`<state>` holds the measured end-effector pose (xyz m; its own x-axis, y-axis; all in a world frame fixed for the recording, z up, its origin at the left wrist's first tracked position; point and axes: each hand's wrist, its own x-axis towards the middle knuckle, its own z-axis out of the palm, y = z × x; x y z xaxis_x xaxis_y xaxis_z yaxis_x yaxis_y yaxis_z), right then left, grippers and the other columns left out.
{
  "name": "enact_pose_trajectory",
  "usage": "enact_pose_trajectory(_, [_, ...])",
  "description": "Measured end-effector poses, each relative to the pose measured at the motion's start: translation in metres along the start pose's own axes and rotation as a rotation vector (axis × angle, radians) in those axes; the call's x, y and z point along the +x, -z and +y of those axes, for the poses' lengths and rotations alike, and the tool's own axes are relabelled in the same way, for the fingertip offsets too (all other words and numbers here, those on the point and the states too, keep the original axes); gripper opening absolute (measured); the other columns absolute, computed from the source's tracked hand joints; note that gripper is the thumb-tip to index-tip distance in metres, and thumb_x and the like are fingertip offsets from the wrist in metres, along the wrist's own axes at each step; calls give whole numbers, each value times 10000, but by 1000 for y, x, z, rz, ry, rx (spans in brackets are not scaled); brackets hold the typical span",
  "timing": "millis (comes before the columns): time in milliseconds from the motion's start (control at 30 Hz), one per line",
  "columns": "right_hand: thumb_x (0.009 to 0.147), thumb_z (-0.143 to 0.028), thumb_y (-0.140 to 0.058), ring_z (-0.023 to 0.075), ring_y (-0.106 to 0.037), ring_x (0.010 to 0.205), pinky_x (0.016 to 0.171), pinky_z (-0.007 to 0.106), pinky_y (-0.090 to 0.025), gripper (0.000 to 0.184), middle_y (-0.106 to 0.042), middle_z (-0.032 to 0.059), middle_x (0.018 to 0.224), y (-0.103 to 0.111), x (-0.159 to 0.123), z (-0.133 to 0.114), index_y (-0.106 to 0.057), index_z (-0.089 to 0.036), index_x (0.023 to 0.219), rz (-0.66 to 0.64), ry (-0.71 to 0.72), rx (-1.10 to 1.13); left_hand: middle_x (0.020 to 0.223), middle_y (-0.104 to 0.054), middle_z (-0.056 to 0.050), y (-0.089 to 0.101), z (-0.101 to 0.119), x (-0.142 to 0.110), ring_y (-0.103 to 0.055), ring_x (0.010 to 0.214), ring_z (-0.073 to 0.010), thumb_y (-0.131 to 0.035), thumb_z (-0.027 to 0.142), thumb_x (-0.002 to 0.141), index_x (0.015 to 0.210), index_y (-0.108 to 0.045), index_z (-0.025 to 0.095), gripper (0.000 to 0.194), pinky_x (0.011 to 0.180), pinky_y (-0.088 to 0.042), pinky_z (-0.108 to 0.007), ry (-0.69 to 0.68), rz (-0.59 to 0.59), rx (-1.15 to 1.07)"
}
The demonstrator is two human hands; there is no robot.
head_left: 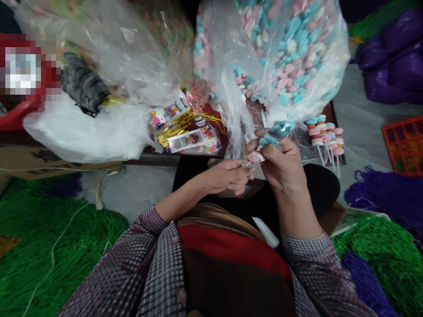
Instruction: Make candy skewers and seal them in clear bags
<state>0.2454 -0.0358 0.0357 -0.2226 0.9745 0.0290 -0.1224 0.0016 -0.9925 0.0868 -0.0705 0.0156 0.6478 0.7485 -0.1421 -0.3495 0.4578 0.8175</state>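
My left hand is closed in a pinch on a small pink candy piece at its fingertips. My right hand curls shut around several blue candy pieces and meets the left hand at the pink piece. Both hands work just in front of a big clear bag full of blue, pink and white candies. Finished candy skewers on white sticks lie to the right of my right hand.
A dark red table holds printed packets and gold twist ties. Clear and white plastic bags sit left. Green strand bundles and purple strand bundles cover the floor. An orange crate stands right.
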Motion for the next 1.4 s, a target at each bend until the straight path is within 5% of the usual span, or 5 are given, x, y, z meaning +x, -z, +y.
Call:
enact_pose_trajectory(167, [831,-504,-795,219,-739,862,799,403,-630,268,-752,23,880,-14,6,16,-691,-274,918,285,149,-190,602,-431,58,11,3,7,-434,564,-107,-719,369,876,755,-522,214,278,599,-371,-251,-111,468,475])
enact_pose_trajectory(433, [725,-518,-890,248,-780,898,802,414,-656,491,-777,25,877,-16,14,-12,-698,-275,1106,-224,-104,164,500,-254,134,20,8,-7,-202,378,-56,-717,733,764,749,-494,223,557,435,-383,-256,35,-171,-194])
enact_pose_trajectory(733, [817,-634,-759,189,-721,885,814,357,-612,391,-737,3,912,-56,51,35,-652,-281,944,77,146,-169,700,-558,-4,47,8,-3,-535,695,-165,-659,272,917,809,-585,213,144,682,-403,-281,-352,848,678])
enact_pose_trajectory(967, [1006,-471,-521,256,-700,1000,921,435,-570,314,-768,69,1045,-44,108,50,-710,-233,1089,-158,167,-652,470,-296,124,61,21,-22,-223,383,-49,-802,579,783,762,-574,206,437,431,-326,-219,-354,551,-140])
enact_pose_trajectory(1400, [947,-103,-395,322,-662,964,823,418,-506,315,-716,249,1108,-58,130,82,-689,-86,1058,-141,201,-1444,479,-403,114,61,12,-24,-323,391,-30,-880,564,707,754,-585,175,490,478,-451,-211,-367,485,-212])
